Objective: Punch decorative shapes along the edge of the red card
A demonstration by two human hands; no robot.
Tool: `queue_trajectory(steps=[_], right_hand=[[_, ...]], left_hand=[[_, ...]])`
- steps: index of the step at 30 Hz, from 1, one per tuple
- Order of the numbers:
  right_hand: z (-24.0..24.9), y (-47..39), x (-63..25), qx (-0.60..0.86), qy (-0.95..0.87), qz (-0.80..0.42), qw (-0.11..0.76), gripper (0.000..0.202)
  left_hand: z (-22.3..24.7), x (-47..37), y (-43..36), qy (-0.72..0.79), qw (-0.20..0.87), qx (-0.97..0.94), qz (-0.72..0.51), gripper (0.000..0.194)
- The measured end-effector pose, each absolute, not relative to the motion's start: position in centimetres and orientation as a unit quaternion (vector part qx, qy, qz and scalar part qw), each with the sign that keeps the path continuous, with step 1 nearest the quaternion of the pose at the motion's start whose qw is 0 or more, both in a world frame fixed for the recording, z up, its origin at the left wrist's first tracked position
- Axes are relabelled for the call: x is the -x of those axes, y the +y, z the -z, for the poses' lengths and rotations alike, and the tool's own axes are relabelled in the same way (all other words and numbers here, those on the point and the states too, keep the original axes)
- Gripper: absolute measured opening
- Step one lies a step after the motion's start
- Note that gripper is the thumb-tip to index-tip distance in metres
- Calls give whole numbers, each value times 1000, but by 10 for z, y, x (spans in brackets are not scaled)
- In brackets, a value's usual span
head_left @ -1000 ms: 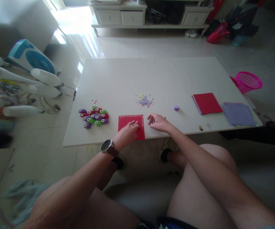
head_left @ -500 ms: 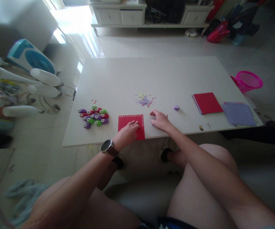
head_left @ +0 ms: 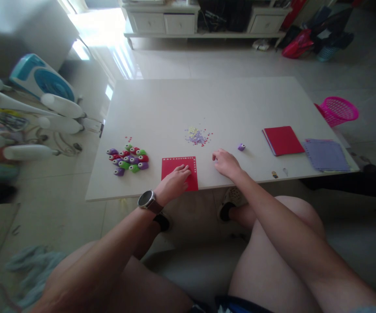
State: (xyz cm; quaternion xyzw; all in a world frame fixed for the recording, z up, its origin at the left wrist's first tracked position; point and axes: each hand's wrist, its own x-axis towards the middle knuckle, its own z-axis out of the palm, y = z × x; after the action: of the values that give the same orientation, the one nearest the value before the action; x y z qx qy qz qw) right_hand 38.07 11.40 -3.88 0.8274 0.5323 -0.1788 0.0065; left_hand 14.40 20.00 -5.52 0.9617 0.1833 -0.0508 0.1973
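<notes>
A red sheet of paper point(head_left: 170, 167) lies near the front edge of the white table. Small punched holes run along its top and down its right side. My left hand point(head_left: 176, 178) rests on the sheet with its fingers laid out, pressing it against the tabletop. Just right of the paper, my right hand point(head_left: 226, 164) is closed with curled fingers; a small pale spot shows at the fingertips, but what they hold is hidden. A purple craft punch point(head_left: 241, 147) stands beyond that hand. Behind the sheet is a heap of purple, yellow and red paper bits point(head_left: 198, 136).
Several purple, red and green craft punches point(head_left: 129, 158) are grouped at the left. On the right lie a stack of red paper point(head_left: 284, 141) and a stack of purple sheets point(head_left: 327, 155). A pink basket point(head_left: 339, 111) stands past the table's right edge.
My right hand has moved a little to the right, away from the red sheet, and its fingers have curled in. My left hand has stayed on the paper.
</notes>
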Motion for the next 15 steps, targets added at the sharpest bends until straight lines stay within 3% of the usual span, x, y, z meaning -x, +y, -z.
queue_trajectory(steps=[10, 15], right_hand=[[36, 103, -422, -876, 453, 121, 110, 40], [34, 104, -411, -881, 458, 75, 93, 39]], left_hand=[[51, -148, 199, 176, 189, -963, 73, 33], [52, -148, 199, 167, 183, -967, 66, 38]])
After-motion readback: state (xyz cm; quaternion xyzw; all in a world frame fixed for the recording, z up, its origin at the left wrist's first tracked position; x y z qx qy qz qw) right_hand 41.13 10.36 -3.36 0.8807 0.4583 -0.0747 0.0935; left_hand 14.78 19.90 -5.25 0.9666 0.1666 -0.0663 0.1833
